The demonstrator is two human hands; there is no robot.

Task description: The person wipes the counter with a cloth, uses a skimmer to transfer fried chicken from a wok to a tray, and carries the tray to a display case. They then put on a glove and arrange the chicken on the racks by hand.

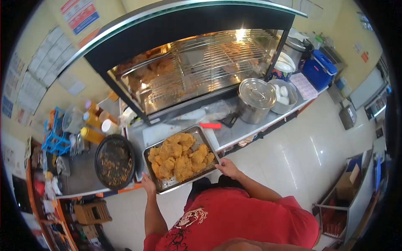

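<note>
A metal tray (166, 184) piled with golden fried chicken pieces (181, 157) rests on the steel counter (234, 133) in front of me. My left hand (148, 185) grips the tray's near left corner. My right hand (227, 167) grips its near right corner. Behind the tray stands a glass warming cabinet (197, 67) with wire racks holding more fried pieces.
A round dark pan of crumbs (114, 161) sits left of the tray. Sauce bottles (93, 121) and a blue rack (54, 138) stand far left. A lidded steel pot (254, 100), a bowl of white items (283, 97) and a red-handled tool (210, 125) lie right. Tiled floor is to the right.
</note>
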